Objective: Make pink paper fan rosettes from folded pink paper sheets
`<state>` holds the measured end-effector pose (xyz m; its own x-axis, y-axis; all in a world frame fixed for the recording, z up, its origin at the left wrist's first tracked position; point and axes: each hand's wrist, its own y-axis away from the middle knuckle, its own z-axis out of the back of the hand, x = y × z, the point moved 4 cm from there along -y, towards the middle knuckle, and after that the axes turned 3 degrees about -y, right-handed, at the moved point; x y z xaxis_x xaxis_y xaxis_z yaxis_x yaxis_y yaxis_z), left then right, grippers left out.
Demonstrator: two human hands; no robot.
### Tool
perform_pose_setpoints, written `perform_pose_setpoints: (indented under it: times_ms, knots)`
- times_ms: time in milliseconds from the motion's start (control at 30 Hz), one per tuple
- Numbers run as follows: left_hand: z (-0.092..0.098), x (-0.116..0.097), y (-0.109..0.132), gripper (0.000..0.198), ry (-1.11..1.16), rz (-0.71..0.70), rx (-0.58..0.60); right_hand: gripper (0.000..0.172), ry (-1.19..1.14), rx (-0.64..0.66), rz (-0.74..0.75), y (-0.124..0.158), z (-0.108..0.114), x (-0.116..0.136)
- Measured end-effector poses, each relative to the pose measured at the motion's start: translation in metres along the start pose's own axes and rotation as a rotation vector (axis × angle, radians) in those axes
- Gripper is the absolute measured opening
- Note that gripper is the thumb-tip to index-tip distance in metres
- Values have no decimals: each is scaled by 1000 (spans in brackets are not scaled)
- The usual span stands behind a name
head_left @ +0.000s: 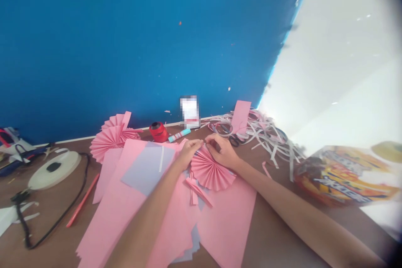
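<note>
A pleated pink paper fan (214, 172) spreads out under my fingers, its folds radiating toward me. My left hand (190, 153) pinches at the fan's upper left edge. Across from it, my right hand (222, 150) closes its fingertips on the upper right side; the fingertips of both hands nearly meet. Folded pink paper strips (199, 192) lie just below the fan. Large pink paper sheets (229, 222) are spread beneath, with a lavender sheet (147, 171) on top of them at the left. What lies between the fingertips is too small to make out.
More pleated fans (108, 140) sit at the left by the blue wall. A red tape roll (158, 132), a glue stick (179, 135) and a phone (189, 111) stand along the back. Paper shreds (266, 130) pile up behind right, near a yellow packet (345, 176). A black cable (72, 205) curves at left.
</note>
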<state>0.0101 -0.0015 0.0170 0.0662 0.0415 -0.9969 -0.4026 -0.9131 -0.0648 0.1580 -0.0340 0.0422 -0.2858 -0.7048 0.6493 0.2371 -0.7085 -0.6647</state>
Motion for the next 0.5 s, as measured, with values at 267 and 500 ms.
perform_pose_setpoints:
  times_ms: [267, 500]
  knots:
    - [-2, 0, 1, 38, 14, 15, 31, 24, -291, 2, -254, -2, -6, -18]
    - [-3, -1, 2, 37, -69, 22, 78, 30, -679, 44, -514, -4, -15, -31]
